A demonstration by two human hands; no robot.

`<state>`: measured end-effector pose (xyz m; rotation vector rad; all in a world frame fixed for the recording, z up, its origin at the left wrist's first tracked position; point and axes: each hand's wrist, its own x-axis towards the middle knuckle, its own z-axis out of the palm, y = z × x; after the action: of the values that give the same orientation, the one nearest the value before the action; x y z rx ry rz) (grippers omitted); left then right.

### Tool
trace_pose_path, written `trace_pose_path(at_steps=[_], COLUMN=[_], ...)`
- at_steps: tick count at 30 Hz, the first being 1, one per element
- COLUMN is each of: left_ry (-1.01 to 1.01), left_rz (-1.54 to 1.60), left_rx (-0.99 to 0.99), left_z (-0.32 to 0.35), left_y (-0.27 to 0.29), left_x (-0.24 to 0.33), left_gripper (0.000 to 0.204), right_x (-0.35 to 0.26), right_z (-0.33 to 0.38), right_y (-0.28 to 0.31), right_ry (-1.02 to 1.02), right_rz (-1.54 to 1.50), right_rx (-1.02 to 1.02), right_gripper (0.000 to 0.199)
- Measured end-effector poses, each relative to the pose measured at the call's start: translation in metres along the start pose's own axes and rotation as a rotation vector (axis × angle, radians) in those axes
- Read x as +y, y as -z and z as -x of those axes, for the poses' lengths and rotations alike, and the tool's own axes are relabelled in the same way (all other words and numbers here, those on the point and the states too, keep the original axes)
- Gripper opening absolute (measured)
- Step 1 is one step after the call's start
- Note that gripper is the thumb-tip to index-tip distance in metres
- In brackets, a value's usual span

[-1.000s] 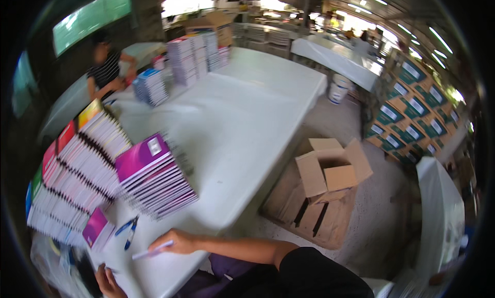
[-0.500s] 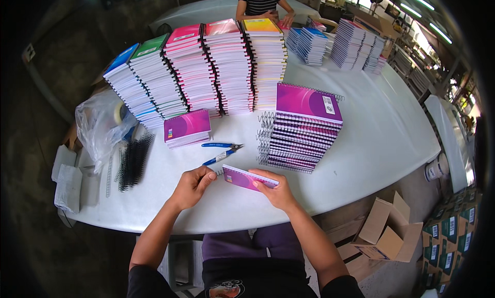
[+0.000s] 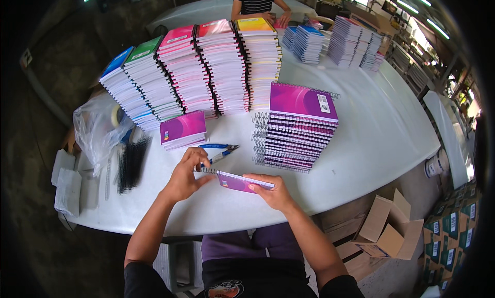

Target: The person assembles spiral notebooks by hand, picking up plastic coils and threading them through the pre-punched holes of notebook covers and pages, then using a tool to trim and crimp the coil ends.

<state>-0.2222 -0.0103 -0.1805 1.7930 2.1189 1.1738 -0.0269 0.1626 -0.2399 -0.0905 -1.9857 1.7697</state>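
Note:
A purple notebook (image 3: 238, 183) is in my right hand (image 3: 276, 191), the thumb on its cover and the fingers behind its right end. Its punched edge faces away from me, and a dark wire coil (image 3: 208, 170) sticks out past the left end of that edge. My left hand (image 3: 184, 175) is around the coil's free end with thumb and fingers apart. Just beyond this hand lie blue-handled cutting pliers (image 3: 219, 146) and a second blue-handled tool (image 3: 220, 156), partly behind my fingers.
A tall stack of purple notebooks with protruding coils (image 3: 304, 102) stands to the right. A smaller purple stack (image 3: 183, 127) and loose black coils (image 3: 131, 161) lie left, beside a plastic bag (image 3: 98, 130). Colored notebook stacks (image 3: 221, 66) stand behind. A person (image 3: 255, 3) sits beyond.
My left fingers have opened from a pinch at the coil, and the hand has shifted slightly left and away from me. More coil shows past the notebook's end. The right hand keeps its hold.

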Motion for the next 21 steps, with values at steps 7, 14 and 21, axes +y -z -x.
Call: trace_pose_path(at_steps=[7,14,21], left_ry=[0.026,0.107,0.043], left_rz=[-0.304,-0.519,-0.802], left_rx=[-0.290,-0.731,-0.587], left_z=[-0.025,-0.039,-0.024], left_y=[-0.002,0.015,-0.001], left_x=[0.033,0.075,0.070], left_gripper=[0.025,0.056,0.044], right_x=[0.013,0.002,-0.013], right_z=[0.012,0.008,0.017], right_y=[0.007,0.005,0.004], right_ry=[-0.132,0.011,0.017], right_rz=[0.023,0.042,0.021], right_rx=[-0.013,-0.057,-0.104], right_gripper=[0.031,0.029,0.030])
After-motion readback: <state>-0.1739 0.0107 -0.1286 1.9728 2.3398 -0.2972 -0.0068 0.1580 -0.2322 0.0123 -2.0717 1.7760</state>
